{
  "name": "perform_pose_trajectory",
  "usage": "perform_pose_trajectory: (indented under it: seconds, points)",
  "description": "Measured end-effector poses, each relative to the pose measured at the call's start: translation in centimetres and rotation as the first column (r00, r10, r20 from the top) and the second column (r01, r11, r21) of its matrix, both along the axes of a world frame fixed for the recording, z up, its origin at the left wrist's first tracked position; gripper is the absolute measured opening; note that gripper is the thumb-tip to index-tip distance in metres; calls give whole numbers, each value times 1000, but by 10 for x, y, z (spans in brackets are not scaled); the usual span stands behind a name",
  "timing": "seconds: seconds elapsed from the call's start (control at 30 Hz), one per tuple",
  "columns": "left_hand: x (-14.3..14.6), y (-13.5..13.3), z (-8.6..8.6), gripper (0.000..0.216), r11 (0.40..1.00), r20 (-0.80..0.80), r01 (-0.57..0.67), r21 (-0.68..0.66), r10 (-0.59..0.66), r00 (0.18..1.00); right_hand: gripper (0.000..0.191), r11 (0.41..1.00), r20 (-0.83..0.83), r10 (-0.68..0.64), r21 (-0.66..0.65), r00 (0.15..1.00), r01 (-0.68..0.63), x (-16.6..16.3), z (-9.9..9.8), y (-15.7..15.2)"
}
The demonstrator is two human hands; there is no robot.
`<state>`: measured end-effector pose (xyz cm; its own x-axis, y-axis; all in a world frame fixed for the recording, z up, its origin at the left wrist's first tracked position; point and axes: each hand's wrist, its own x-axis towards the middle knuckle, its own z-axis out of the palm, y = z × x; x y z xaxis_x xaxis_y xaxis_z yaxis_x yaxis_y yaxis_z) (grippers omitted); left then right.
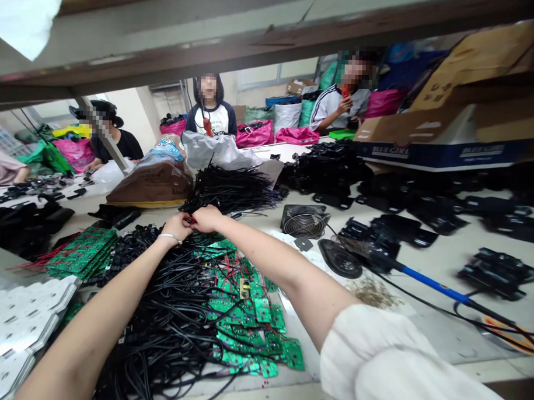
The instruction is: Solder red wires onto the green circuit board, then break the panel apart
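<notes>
My left hand (178, 227), with a white band at its wrist, meets my right hand (207, 218) at the far end of a heap of black cables (167, 301). Both hands have their fingers curled and pressed together. Something small, dark and reddish shows between them, too small to make out. Green circuit boards (263, 311) with red and black wires lie along the right side of the heap, under my right forearm. Just beyond my hands is a bundle of thin black wires (232, 187).
A soldering iron (435, 280) with a blue handle rests at right, near a small fan (305, 222). Stacked green boards (83, 252) and white perforated panels (22, 314) lie left. A brown bag (156, 178) stands behind. A shelf (211, 34) crosses overhead. Several co-workers sit opposite.
</notes>
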<state>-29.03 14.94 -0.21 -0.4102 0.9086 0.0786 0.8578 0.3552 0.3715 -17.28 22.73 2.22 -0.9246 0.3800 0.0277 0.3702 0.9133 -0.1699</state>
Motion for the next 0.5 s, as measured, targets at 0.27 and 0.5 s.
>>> perform_pose_trajectory:
  seconds: [0.27,0.5]
  points:
    - [7,-8,14,70,993,-91,59,-100,-68,994,57,974,-43,-80,-215,996,69,21,1,37]
    - [3,8,21,33,917,-42,83,-390,-108,993,37,929,177,-44,-356,983,105,50,-14,55]
